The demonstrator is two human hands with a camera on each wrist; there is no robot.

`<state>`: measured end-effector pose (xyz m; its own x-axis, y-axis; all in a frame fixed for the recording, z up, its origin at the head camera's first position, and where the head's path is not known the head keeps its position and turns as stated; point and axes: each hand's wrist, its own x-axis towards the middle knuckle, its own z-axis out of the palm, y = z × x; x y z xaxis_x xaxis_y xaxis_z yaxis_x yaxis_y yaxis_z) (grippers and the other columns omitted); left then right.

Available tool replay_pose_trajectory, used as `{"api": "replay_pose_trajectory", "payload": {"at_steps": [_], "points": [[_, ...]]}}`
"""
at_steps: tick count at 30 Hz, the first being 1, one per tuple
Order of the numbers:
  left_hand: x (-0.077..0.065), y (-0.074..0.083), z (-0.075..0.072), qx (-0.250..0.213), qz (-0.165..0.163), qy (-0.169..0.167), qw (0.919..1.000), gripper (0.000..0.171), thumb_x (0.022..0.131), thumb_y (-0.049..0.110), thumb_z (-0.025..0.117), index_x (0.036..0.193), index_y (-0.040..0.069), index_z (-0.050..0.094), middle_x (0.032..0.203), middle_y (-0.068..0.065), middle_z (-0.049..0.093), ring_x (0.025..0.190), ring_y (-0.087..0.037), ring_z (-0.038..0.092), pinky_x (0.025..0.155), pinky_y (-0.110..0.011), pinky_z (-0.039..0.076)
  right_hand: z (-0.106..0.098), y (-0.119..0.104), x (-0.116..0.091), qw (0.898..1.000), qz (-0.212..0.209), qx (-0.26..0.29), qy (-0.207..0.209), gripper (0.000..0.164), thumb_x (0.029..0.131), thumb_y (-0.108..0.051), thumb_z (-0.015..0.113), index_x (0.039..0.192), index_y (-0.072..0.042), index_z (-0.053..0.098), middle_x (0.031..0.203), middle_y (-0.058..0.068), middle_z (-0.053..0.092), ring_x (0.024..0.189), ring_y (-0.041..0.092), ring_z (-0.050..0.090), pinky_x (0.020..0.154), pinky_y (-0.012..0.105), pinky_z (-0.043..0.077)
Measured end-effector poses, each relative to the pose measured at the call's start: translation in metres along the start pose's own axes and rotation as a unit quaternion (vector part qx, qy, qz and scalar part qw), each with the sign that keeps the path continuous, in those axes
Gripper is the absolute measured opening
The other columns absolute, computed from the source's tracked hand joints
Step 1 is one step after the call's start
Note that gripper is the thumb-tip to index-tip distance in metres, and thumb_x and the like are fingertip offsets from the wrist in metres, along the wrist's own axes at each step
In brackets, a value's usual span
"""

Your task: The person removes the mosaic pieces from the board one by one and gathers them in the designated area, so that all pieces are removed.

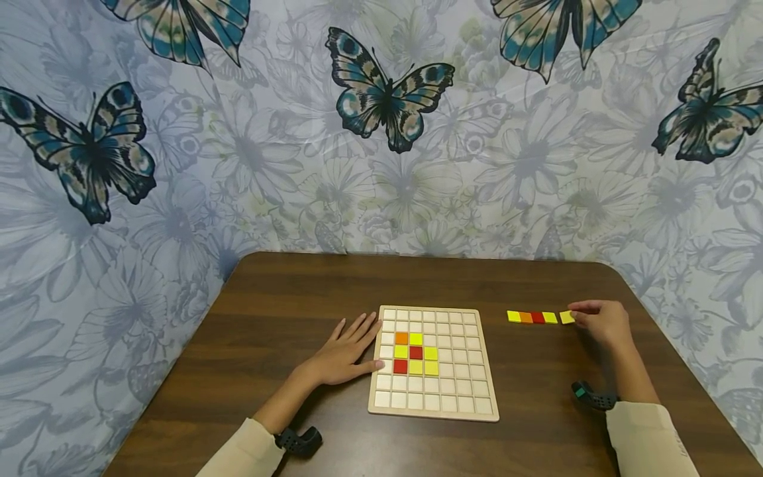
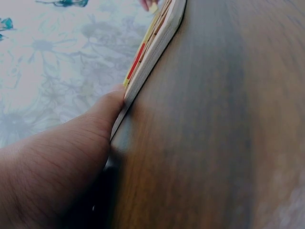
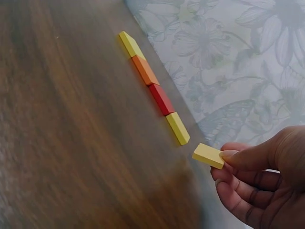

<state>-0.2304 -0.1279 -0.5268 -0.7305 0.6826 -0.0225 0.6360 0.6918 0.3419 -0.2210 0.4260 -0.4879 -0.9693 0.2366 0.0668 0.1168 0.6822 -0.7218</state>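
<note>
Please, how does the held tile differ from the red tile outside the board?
The held tile is yellow, unlike the red tile. The right hand pinches the held tile; the red tile lies on the table, between the orange tile and a yellow tile. Both are thin, flat pieces.

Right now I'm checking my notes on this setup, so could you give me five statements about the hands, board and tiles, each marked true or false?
1. The left hand touches the board. True.
2. Coloured tiles cover the whole board. False: many pale cells show.
3. The right hand pinches a yellow tile. True.
4. Four tiles lie in a row right of the board. True.
5. The row ends in red. False: its red tile lies between orange and yellow ones.
</note>
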Motion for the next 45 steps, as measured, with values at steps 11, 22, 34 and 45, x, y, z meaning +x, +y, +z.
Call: {"api": "replay_pose_trajectory", "payload": {"at_steps": [11, 22, 34, 45], "points": [[0.000, -0.002, 0.002, -0.005, 0.003, 0.006, 1.0000, 0.089, 0.101, 0.064, 0.045, 0.164, 0.012, 0.011, 0.171, -0.011, 0.004, 0.156, -0.033, 0.004, 0.118, -0.065, 0.000, 0.007, -0.002, 0.000, 1.000, 0.002, 0.013, 0.009, 0.021, 0.093, -0.002, 0.070, 0.108, 0.014, 0.073, 0.099, 0.026, 0.073, 0.065, 0.002, 0.067, 0.058, 0.019, 0.055], [-0.002, 0.002, 0.000, -0.010, 0.006, 0.008, 0.9999, 0.088, 0.102, 0.059, 0.048, 0.164, 0.009, 0.013, 0.170, -0.014, 0.006, 0.156, -0.036, 0.006, 0.118, -0.067, 0.002, 0.012, 0.000, -0.001, 1.000, 0.011, 0.020, 0.010, 0.022, 0.094, -0.002, 0.070, 0.108, 0.014, 0.072, 0.101, 0.028, 0.072, 0.066, 0.004, 0.068, 0.059, 0.021, 0.056], [0.004, -0.006, 0.006, -0.003, 0.005, 0.004, 1.0000, 0.090, 0.101, 0.067, 0.042, 0.165, 0.015, 0.007, 0.171, -0.009, 0.001, 0.157, -0.031, 0.001, 0.119, -0.064, -0.001, 0.007, -0.001, 0.000, 0.999, 0.021, 0.022, 0.019, 0.022, 0.097, -0.004, 0.066, 0.109, 0.013, 0.073, 0.093, 0.020, 0.076, 0.066, 0.005, 0.069, 0.059, 0.023, 0.057], [0.003, -0.006, 0.002, 0.000, 0.006, -0.003, 1.0000, 0.089, 0.101, 0.064, 0.044, 0.165, 0.013, 0.009, 0.171, -0.010, 0.002, 0.156, -0.032, 0.002, 0.118, -0.066, 0.001, 0.002, -0.042, -0.008, 0.996, -0.038, -0.044, 0.062, 0.028, 0.100, -0.022, 0.066, 0.108, 0.001, 0.078, 0.089, 0.016, 0.076, 0.066, 0.007, 0.063, 0.055, 0.023, 0.049]]}}
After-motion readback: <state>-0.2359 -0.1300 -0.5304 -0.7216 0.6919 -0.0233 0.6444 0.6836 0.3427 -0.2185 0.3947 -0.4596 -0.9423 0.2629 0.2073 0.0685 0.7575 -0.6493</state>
